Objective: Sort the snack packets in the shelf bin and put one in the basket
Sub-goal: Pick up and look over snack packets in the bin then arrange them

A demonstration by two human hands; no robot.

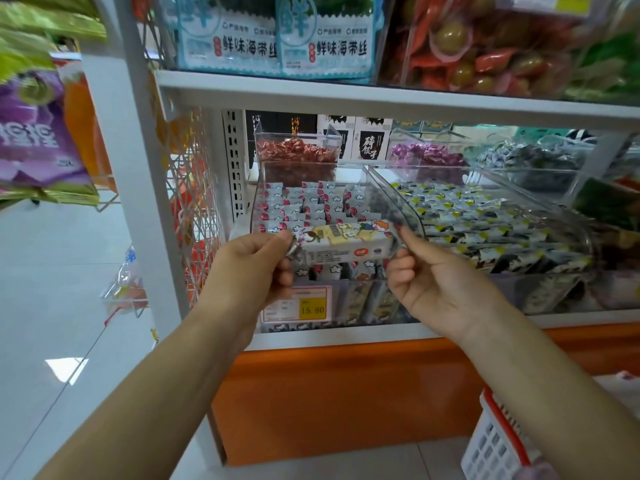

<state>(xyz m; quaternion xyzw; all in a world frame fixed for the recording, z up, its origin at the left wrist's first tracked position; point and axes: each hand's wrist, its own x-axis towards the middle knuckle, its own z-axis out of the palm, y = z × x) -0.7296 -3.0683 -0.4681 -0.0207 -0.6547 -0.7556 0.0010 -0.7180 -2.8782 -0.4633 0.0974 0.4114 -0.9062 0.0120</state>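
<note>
L hand & R hand each pinch one end of long white cartoon-printed snack packet, level over front of clear plastic shelf bin. Yellow tag on bin front: 15.80. White red-rimmed basket below-right of bin.

Long packet: white and cream, printed with cartoon figures, one orange-haired, and a small red badge; small packets in the clear bin: pale grey-white with red spots and white cloud shapes. Neighbouring packets: black and white with yellow triangles; behind them, red sweets and purple sweets. Price tag: white, red-edged, with a yellow panel; shelf base: plain orange; basket: white grid, red rim; bags above: pale blue and white.
</note>
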